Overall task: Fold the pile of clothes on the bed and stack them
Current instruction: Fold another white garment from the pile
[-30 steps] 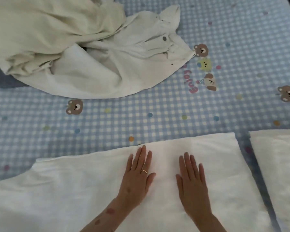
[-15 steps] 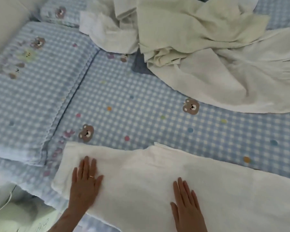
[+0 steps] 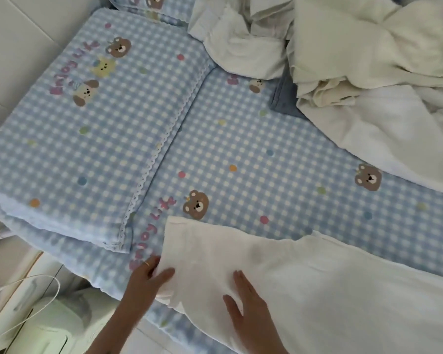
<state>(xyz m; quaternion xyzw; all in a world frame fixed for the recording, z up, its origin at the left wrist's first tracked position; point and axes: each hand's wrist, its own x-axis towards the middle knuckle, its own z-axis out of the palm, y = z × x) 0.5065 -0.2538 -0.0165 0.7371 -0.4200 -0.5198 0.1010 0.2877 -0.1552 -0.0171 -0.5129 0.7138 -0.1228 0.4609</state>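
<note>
L hand [image 3: 149, 278] pinches the white garment [image 3: 304, 284] edge at 7 o'clock, ready to fold, while R hand [image 3: 248, 307] lies flat, fingers straight, pinning it; unfolded pile [image 3: 356, 72] at 1 o'clock.

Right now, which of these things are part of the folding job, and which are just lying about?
Part of the job:
white garment, flat on the bed
pile of clothes
left hand, gripping the garment's edge
right hand, flat on it

Lying about:
pillow
white cable
</note>
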